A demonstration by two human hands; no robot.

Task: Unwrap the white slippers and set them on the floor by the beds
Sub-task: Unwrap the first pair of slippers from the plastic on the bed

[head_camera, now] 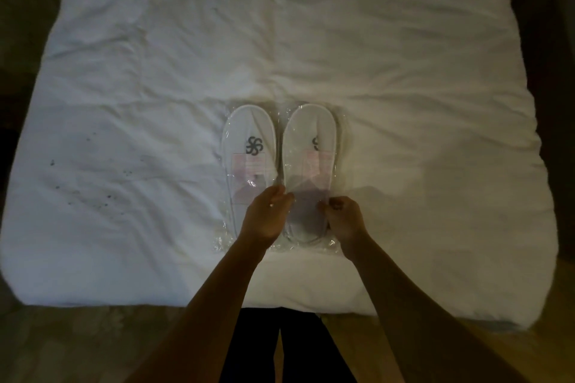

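On the white duvet [373, 71], close to its near edge, two packs of white slippers lie side by side, each sealed in clear plastic. Both packs lie flat with their rounded ends pointing away from the near edge, and they touch or nearly touch along their inner sides. The left slipper pack [247, 146] shows a dark pinwheel logo [254, 145] and a pale pink label below it; the right slipper pack [311, 146] shows only part of the same logo, with a pink label beneath.

Both hands are at the near half of the right slipper pack. The left hand [267, 214] has its fingers curled, pinching the plastic wrap at that pack's left side, and its wrist crosses over the near end of the left slipper pack. The right hand [342, 216] has its fingers bent inward, pinching the wrap at the pack's right side. The two hands are apart, with the wrapped slipper between them.

Toward the duvet's left side, well apart from the packs, a scatter of small dark specks [90, 183] marks the fabric. Beyond the duvet's near edge lies a wooden floor [77, 345].
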